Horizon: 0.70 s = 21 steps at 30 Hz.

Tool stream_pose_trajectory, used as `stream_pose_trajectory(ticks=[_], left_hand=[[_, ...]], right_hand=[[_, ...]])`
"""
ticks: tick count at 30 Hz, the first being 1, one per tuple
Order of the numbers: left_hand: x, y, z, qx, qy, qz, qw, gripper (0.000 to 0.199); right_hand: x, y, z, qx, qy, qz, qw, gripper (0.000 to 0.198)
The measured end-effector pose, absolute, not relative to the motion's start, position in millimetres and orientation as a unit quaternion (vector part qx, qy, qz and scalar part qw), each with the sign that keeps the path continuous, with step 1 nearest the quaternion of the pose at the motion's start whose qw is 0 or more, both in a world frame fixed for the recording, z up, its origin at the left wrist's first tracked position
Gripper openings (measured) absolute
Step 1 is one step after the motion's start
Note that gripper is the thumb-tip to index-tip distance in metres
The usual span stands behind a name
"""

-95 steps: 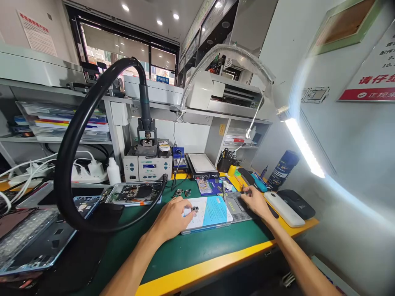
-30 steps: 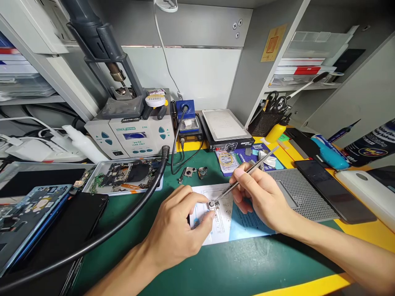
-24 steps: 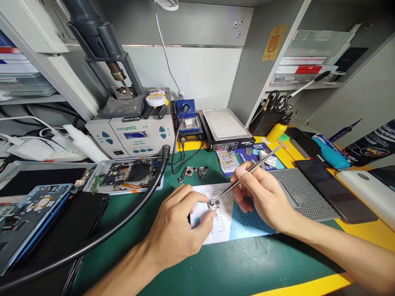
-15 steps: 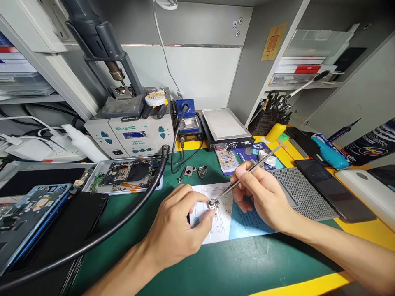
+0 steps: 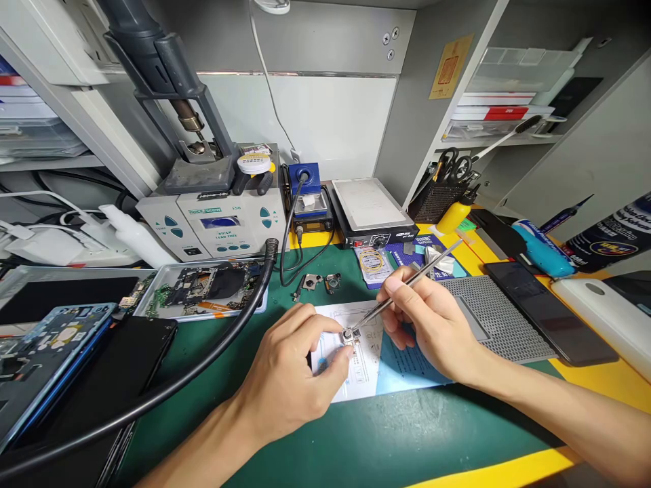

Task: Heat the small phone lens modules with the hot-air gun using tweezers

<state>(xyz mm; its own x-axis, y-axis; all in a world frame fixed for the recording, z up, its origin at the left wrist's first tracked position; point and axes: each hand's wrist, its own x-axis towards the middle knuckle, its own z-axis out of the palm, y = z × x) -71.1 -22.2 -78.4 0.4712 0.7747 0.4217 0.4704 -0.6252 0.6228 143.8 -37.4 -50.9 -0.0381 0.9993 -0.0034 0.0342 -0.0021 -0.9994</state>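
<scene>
A small metal-framed camera module (image 5: 350, 335) lies on a printed paper sheet (image 5: 350, 388). My left hand (image 5: 302, 359) steadies it, with the index fingertip at its upper left edge and the thumb at its lower edge. In my right hand (image 5: 424, 315) are metal tweezers (image 5: 401, 288), held like a pen. Their tips point down to the left and meet the module's top edge; whether they grip any part is too small to tell. Two more small modules, one left (image 5: 310, 282) and one right (image 5: 332, 283), lie on the green mat behind the sheet.
A thick black hose (image 5: 218, 359) arches across the left side from the hot-air station (image 5: 213, 224). Phone parts in a tray (image 5: 208, 288) lie behind it. A heating plate (image 5: 373, 210) stands at the back; a perforated mat (image 5: 501, 325) and black phone (image 5: 549, 312) lie right.
Both hands stay almost in place. The whole view has shifted very slightly, and the tweezers' tips remain at the module's upper edge.
</scene>
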Motion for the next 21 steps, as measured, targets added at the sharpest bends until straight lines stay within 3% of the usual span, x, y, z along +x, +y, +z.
stream_pose_trajectory(ticks=[21], left_hand=[[-72.0, -22.8, -74.3, 0.83, 0.371, 0.351, 0.223, 0.007]], right_hand=[[143.8, -37.8, -49.2, -0.489, -0.529, 0.494, 0.486, 0.032]])
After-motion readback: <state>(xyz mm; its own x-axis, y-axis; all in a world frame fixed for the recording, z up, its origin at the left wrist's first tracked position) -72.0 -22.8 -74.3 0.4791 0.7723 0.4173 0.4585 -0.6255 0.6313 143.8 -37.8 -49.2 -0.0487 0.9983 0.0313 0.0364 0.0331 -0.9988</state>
